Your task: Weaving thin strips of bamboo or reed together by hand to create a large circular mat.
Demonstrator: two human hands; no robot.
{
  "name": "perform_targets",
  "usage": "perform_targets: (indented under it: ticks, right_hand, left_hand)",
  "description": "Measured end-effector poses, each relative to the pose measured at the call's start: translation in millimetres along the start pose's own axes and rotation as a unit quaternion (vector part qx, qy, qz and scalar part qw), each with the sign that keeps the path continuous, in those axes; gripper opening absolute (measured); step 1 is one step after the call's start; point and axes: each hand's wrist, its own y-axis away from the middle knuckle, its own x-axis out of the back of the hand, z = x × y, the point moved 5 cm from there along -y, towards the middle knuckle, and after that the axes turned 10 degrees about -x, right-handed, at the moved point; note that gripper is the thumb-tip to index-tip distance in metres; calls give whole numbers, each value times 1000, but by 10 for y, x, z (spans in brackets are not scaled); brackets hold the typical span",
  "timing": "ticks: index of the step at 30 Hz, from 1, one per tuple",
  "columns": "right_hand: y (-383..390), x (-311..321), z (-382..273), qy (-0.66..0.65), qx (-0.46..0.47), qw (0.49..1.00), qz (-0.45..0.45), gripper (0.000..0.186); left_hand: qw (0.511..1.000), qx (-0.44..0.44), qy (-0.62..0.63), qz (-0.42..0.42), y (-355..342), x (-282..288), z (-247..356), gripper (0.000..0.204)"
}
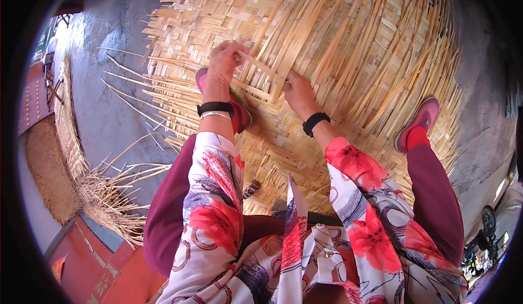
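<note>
A large woven mat of pale bamboo strips (199, 26) lies on the floor beneath me, its loose strip ends sticking out along the edges. My left hand (224, 60) is over its left part, slightly blurred, fingers closed on one end of a light bamboo strip (260, 66). The strip slants down to the right, across the weave, to my right hand (300, 92). That hand is closed at the strip's other end, low over the mat, its fingertips partly hidden. Long unwoven strips (354, 48) lie over the mat to the right of my hands.
My feet in pink shoes (422, 120) rest on the mat, on either side. Grey floor (117, 26) surrounds it. At the left lie a bundle of loose strips (111, 195) and a rolled-looking woven piece (73, 135), near a red panel (81, 255). Dark wheeled equipment (485, 233) stands at the lower right.
</note>
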Motion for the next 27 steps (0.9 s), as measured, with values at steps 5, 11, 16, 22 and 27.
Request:
perform_targets:
  ticks: [5,11,16,22,27]
  right_hand:
    - [164,-52,22,33,-117,988,95,34]
    - [399,157,29,30,37,976,211,40]
    - [697,-85,91,340,114,924,131,33]
    - [719,-236,158,474,105,868,108,33]
    - [827,-254,80,521,99,845,69,36]
  left_hand:
    - [837,-45,-416,352,84,713,295,33]
    - [702,-203,-681,57,114,204,370,41]
    - [545,-31,-778,-310,15,-229,-105,25]
    - [487,-15,-786,-382,97,-4,-303,18]
    - [499,-1,-764,-409,76,71,-300,14]
